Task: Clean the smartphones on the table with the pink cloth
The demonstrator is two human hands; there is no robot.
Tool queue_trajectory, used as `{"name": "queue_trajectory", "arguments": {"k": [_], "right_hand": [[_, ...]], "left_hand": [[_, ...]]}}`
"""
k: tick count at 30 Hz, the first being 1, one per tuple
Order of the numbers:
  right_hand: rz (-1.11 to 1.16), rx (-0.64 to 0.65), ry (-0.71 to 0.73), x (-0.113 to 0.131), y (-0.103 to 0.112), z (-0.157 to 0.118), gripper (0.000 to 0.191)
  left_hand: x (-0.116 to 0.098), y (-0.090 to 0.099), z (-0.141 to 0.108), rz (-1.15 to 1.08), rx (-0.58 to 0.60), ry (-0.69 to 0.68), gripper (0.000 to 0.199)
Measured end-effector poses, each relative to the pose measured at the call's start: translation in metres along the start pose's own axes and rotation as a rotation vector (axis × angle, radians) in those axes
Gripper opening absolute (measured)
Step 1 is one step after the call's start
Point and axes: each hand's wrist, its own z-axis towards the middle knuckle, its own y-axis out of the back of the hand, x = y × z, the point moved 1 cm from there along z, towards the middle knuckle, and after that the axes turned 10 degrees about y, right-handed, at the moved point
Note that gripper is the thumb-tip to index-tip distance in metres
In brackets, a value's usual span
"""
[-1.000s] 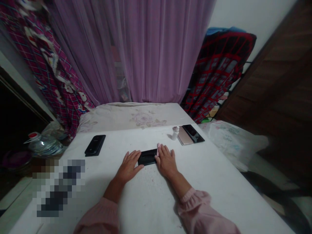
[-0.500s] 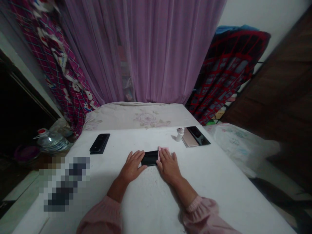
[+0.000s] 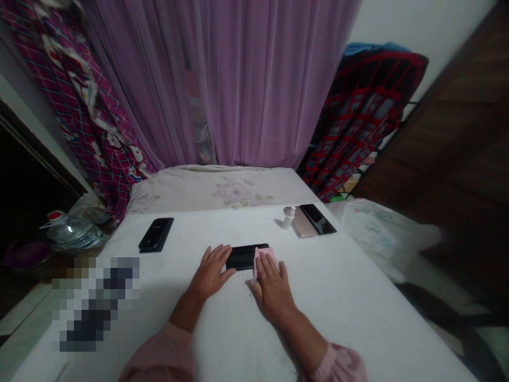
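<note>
Two bare hands: one left hand (image 3: 210,271), one right hand (image 3: 274,293). Three black rectangular smartphones: one between the hands (image 3: 240,258), one far left (image 3: 156,234), one far right (image 3: 318,218). One rose-gold flat phone (image 3: 302,225), probably, view poor. One pink folded cloth (image 3: 264,261). One small white plastic bottle (image 3: 289,217). One clear plastic jug with red cap (image 3: 71,234).

The left hand (image 3: 210,272) is laid palm down with the fingers spread and angled inward. The right hand (image 3: 273,293) is placed flat and is set nearer the body. The left forearm (image 3: 186,313) and right forearm (image 3: 306,339) are extended forward, converging toward the hands.
</note>
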Motion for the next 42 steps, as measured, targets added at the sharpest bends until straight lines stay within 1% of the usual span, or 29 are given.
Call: {"name": "queue_trajectory", "arguments": {"k": [3,6,9,12,14,20,22,25,29,33,36,39,42], "right_hand": [[0.009,0.021,-0.019,0.001,0.002,0.004,0.057],[0.032,0.020,-0.034,-0.003,0.005,0.024,0.056],[0.045,-0.014,-0.047,-0.008,0.005,0.046,0.054],[0.042,-0.047,-0.054,-0.010,0.005,0.054,0.054],[0.055,-0.051,-0.029,-0.010,0.004,0.049,0.051],[0.096,-0.136,0.045,-0.005,0.005,0.012,0.042],[0.116,-0.158,0.048,-0.006,0.005,0.007,0.040],[0.145,-0.165,0.051,-0.014,0.008,0.015,0.037],[0.154,-0.151,0.013,-0.028,0.011,0.039,0.035],[0.124,-0.170,-0.032,-0.034,0.007,0.054,0.037],[0.102,-0.186,0.009,-0.030,0.001,0.050,0.041],[0.097,-0.207,0.075,-0.019,-0.002,0.035,0.041],[0.104,-0.241,0.095,-0.008,-0.002,0.023,0.039]], "left_hand": [[0.002,0.000,0.000,0.004,0.016,-0.016,0.057],[0.003,0.000,0.001,0.011,0.019,-0.021,0.058],[0.004,-0.001,0.001,0.013,0.010,-0.027,0.058],[0.003,-0.002,0.001,0.013,-0.001,-0.019,0.058],[0.002,-0.002,0.000,0.013,-0.003,-0.009,0.057],[0.000,-0.002,0.000,0.010,-0.001,0.007,0.056],[0.001,-0.002,0.000,0.010,-0.002,0.005,0.056],[0.002,-0.002,0.000,0.009,0.000,-0.005,0.056],[0.001,-0.001,0.000,0.010,0.009,0.005,0.057],[0.000,-0.001,0.000,0.010,-0.008,0.002,0.056],[0.000,-0.003,0.000,0.011,-0.029,0.004,0.056],[0.000,-0.004,0.000,0.016,-0.048,0.006,0.055],[0.001,-0.004,-0.001,0.011,-0.045,-0.004,0.055]]}}
